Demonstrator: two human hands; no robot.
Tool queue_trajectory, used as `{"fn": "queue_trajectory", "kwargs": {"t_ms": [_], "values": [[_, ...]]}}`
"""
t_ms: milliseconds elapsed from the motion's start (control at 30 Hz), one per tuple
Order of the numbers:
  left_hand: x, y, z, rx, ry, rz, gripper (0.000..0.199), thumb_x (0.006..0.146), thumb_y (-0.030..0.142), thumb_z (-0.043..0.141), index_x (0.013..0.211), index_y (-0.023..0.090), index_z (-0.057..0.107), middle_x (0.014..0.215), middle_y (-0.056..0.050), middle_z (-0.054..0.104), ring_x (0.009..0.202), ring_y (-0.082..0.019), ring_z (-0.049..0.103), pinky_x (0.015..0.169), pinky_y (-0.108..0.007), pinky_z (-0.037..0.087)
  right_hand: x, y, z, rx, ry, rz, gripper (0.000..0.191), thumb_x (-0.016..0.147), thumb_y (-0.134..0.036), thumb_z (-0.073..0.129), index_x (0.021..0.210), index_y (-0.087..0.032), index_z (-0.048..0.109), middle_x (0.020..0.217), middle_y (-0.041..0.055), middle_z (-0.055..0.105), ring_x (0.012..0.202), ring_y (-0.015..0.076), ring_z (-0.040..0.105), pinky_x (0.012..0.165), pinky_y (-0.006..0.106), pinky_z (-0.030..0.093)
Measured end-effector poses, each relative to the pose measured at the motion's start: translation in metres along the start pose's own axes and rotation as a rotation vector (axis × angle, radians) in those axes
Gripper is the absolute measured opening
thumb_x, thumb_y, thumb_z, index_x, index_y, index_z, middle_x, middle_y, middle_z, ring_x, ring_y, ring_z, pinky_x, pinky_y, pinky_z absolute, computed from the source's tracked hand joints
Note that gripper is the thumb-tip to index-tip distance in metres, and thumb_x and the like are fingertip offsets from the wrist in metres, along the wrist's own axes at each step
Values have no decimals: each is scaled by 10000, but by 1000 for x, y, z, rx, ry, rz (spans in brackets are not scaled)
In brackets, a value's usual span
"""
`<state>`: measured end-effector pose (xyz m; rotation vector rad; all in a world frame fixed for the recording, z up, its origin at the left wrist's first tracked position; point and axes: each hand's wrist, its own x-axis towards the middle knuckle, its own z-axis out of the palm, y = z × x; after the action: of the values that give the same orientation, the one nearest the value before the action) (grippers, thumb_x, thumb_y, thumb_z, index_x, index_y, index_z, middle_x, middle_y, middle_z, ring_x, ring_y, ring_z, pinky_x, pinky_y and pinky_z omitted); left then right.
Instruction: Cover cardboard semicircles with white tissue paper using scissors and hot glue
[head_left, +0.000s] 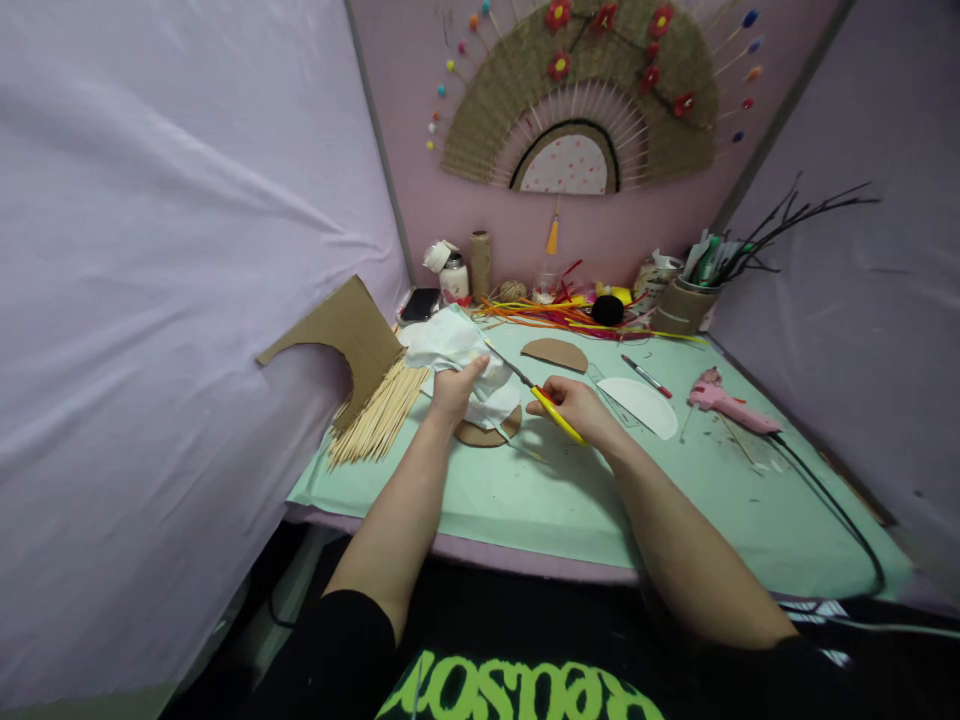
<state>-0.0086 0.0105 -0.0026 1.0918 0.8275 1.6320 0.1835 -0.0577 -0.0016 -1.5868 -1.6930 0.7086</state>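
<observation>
My left hand (456,392) grips a crumpled piece of white fabric (442,340), thumb on top, above the mint-green table cover. In my right hand (574,405) is a pair of scissors (559,415) with yellow handles. Their dark blades point up and left and meet the fabric's right side; whether they are cutting through it I cannot tell. Beneath the fabric lies a round-edged cardboard piece (487,435), partly covered. A cardboard half-disc (555,353) and a white half-disc (641,405) lie beyond my right hand, close to a clear ruler (615,397).
Bamboo sticks (379,415) and a cut-out cardboard sheet (360,335) are at the left. A pink glue gun (731,405) with a trailing cord and a red-capped pen (646,376) lie right. Coloured pipe cleaners (532,315), a jar (454,280) and a branch-filled pot (682,305) line the back.
</observation>
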Motion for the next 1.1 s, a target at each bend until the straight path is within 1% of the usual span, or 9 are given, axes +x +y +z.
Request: {"fn": "queue_trajectory", "kwargs": {"t_ms": [167,300,433,533,633,733,867,967,1100], "values": [[1,1,1,1,5,25,520,585,326,864,1057,172,711,1090,-75,736,1113,-243,651,1045,-374,452,0,1,1,-67,26,-7,415,653,-582,690,657,-225,479,591,-42,505,587,140,423,542,254,308],[3,-2,0,-3,23,6,531,556,329,870,1035,157,718,1037,-80,746,1052,-258,674,1001,-397,484,-1,-2,1,-93,-22,-7,366,666,-535,673,695,-232,470,621,-47,504,606,145,432,544,254,304],[5,-6,-1,-18,15,1,558,557,339,868,1061,161,711,1055,-80,742,1061,-264,671,1004,-409,481,-3,-6,-1,-113,-37,-22,343,676,-507,655,724,-237,449,651,-52,489,626,147,430,558,257,308],[3,-4,0,-14,4,2,542,562,322,865,1058,167,711,1073,-75,740,1080,-258,664,1019,-403,471,-3,-7,-2,-101,-27,-20,341,676,-502,651,728,-237,444,650,-52,482,626,148,423,564,258,306],[0,2,1,9,21,-35,512,560,301,863,1030,158,720,1041,-80,749,1069,-263,668,1020,-407,469,-2,-7,-1,-96,-30,-17,338,674,-498,651,727,-235,444,655,-48,487,624,148,420,564,258,301],[-2,4,2,0,23,-64,540,545,286,869,1046,154,716,1024,-83,752,1064,-273,673,1017,-417,469,-2,-6,-1,-89,-36,-14,325,672,-489,647,734,-233,456,665,-46,498,626,148,425,566,256,302],[-2,3,2,-23,-22,-36,586,542,267,873,1093,169,700,1064,-78,746,1096,-262,661,1030,-406,460,-2,-6,-1,-79,-41,-1,320,666,-483,651,739,-234,463,669,-48,503,640,151,434,572,257,310],[-2,4,2,-12,-32,-26,572,537,274,880,1071,168,705,1052,-74,748,1106,-259,655,1041,-405,450,-2,-7,-1,-64,-47,-1,327,669,-489,653,729,-234,459,661,-51,495,638,149,428,572,257,312],[-5,6,3,6,-39,-31,542,552,296,875,1048,154,709,1051,-82,746,1093,-260,659,1042,-414,446,-3,-8,0,-40,-23,-3,362,664,-531,663,705,-232,462,629,-55,470,622,143,404,565,258,303]]}}
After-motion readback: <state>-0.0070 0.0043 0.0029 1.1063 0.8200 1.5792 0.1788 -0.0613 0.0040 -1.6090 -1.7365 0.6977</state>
